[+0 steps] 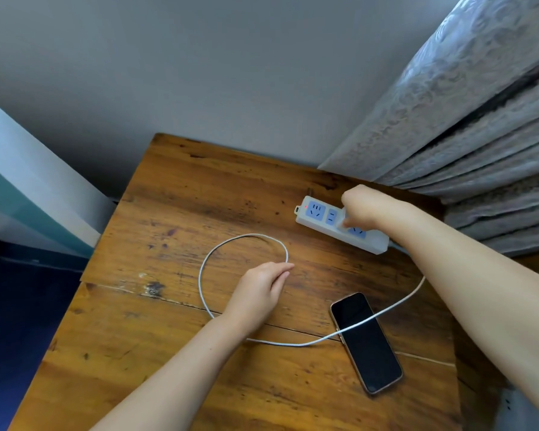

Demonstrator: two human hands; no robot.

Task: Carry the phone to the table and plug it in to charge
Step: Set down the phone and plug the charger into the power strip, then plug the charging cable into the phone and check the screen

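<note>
The phone (pixel 366 342) lies face up with a dark screen on the right part of the wooden table (pixel 175 194). A white charging cable (pixel 203 265) loops over the table and crosses the phone's screen. My left hand (pixel 259 290) pinches the cable's free end at the top of the loop. My right hand (pixel 366 208) presses down on a white charger plug at the middle socket of the white power strip (pixel 318 213), whose red light is on. The plug itself is mostly hidden under my fingers.
A grey patterned curtain (pixel 467 119) hangs at the right, just behind the power strip. A grey wall (pixel 199 73) stands behind the table. A white and teal piece of furniture (pixel 28 188) lies to the left, beyond the table's edge.
</note>
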